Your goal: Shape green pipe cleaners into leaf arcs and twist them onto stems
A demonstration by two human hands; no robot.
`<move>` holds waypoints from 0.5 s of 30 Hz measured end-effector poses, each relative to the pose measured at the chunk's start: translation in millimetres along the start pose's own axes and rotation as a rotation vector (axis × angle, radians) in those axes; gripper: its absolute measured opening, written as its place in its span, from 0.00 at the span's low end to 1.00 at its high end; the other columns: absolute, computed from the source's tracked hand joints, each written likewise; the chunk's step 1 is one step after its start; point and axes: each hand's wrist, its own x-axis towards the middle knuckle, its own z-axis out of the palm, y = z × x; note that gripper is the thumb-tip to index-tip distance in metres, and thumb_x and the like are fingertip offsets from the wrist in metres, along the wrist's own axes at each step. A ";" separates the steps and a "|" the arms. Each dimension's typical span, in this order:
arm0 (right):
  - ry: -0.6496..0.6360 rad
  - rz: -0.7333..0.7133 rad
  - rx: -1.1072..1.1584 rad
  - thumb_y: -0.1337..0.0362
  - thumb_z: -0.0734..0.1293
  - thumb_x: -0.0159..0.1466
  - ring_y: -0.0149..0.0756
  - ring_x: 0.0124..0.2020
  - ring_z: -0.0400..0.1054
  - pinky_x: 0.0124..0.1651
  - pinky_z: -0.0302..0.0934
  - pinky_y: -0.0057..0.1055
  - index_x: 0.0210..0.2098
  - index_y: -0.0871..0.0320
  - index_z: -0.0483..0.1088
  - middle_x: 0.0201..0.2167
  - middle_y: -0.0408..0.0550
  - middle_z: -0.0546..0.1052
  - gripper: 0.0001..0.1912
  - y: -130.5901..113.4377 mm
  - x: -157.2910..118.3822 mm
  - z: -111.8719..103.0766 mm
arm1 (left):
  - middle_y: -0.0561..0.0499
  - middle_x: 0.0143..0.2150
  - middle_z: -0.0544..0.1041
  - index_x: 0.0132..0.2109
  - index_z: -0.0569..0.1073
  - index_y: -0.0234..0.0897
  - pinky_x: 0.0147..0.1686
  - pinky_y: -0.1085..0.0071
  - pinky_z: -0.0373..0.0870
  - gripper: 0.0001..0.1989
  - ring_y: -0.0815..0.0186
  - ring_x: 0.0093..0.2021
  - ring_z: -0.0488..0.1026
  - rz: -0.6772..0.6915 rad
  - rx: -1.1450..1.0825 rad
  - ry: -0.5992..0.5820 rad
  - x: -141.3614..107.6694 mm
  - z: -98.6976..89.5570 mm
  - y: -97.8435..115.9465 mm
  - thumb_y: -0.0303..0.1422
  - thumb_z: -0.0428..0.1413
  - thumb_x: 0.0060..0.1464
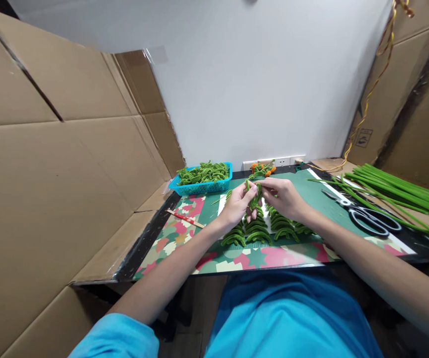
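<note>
Fuzzy green pipe cleaner pieces [255, 200] are pinched between my two hands above the middle of the table. My left hand [238, 201] closes on them from the left, thumb on top. From the right, my right hand [279, 195] grips the same bunch at its upper end with thumb and fingers together. Just below lie rows of curved green pipe cleaner pieces [259, 235], partly hidden by my hands, on a white sheet. Behind my hands rests a cluster of orange balls on green stems [264, 169].
A blue basket [199, 188] heaped with green pieces stands at the back left. A red-wrapped stick [185, 219] lies left. Black-handled scissors [373, 219] and long green pipe cleaners [400, 191] lie right. Cardboard walls [98, 164] flank the table; a power strip [282, 161] sits behind.
</note>
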 end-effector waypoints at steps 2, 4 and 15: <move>-0.017 -0.013 -0.008 0.71 0.62 0.70 0.33 0.27 0.66 0.32 0.58 0.28 0.46 0.58 0.80 0.29 0.45 0.77 0.15 -0.9 -0.2 -0.8 | 0.56 0.30 0.76 0.42 0.64 0.40 0.11 0.78 0.64 0.25 0.71 0.17 0.72 0.003 0.009 0.005 -0.2 0.2 -0.3 0.57 0.60 0.62; -0.031 -0.036 -0.029 0.71 0.61 0.72 0.33 0.27 0.65 0.33 0.57 0.28 0.42 0.58 0.79 0.27 0.44 0.75 0.13 -2.5 -0.1 -2.0 | 0.57 0.30 0.76 0.42 0.64 0.40 0.11 0.78 0.63 0.25 0.71 0.17 0.72 0.004 0.021 0.014 -0.4 0.4 -0.6 0.57 0.60 0.61; -0.009 0.046 0.056 0.64 0.63 0.73 0.34 0.26 0.70 0.33 0.64 0.30 0.44 0.56 0.81 0.27 0.44 0.81 0.13 -1.5 -1.8 0.9 | 0.54 0.32 0.79 0.41 0.64 0.40 0.09 0.77 0.61 0.25 0.70 0.15 0.72 -0.034 0.049 0.040 -1.5 -0.6 1.2 0.57 0.60 0.61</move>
